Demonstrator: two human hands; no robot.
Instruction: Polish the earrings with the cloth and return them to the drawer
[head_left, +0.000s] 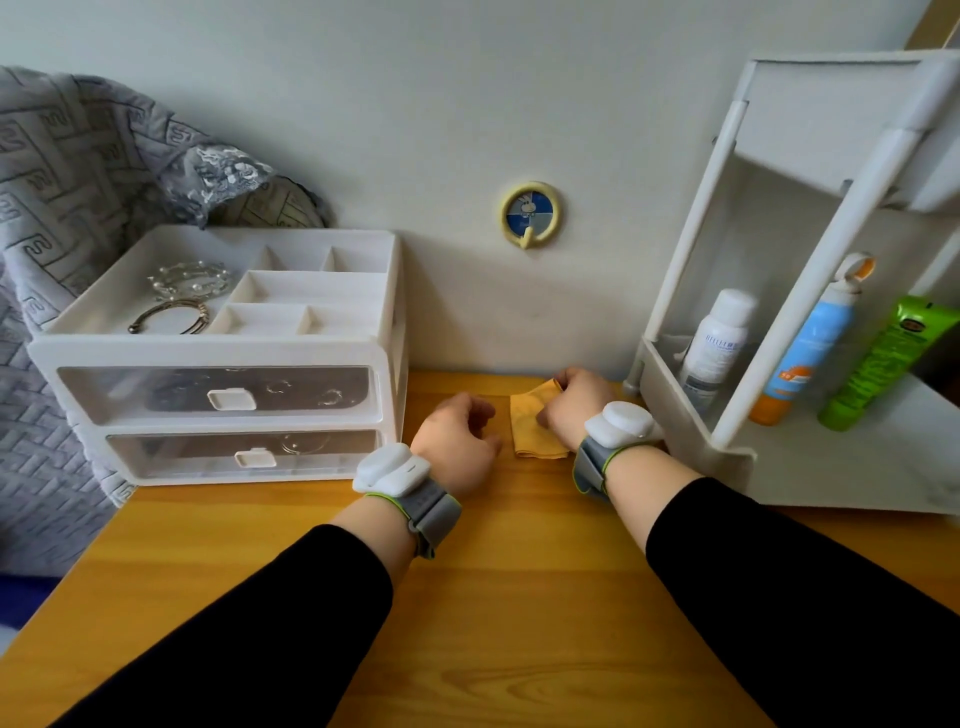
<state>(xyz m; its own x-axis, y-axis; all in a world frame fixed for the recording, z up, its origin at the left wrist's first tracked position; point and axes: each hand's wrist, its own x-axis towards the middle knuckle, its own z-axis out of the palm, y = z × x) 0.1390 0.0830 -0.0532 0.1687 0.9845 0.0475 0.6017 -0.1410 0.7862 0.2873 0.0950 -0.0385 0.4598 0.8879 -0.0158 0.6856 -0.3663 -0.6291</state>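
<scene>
Head cam: the yellow cloth (530, 428) is lying on the wood table (519, 597), w/ its long side pointing away from the person. The right hand (574, 405) is sitting on the cloth's right part, fingers curled down & pinching its far corner. The left hand (457, 441) is hanging just beside the cloth's left edge, not touching it. Its fingers are bent in, but I can't tell if anything is inside. Small shiny rings (330, 397), prob. the earrings, are showing blurry behind the clear front of the shut top drawer (156, 389). That drawer is lying off to the left, so the left hand is nearer & prob. the one to pull it.
</scene>
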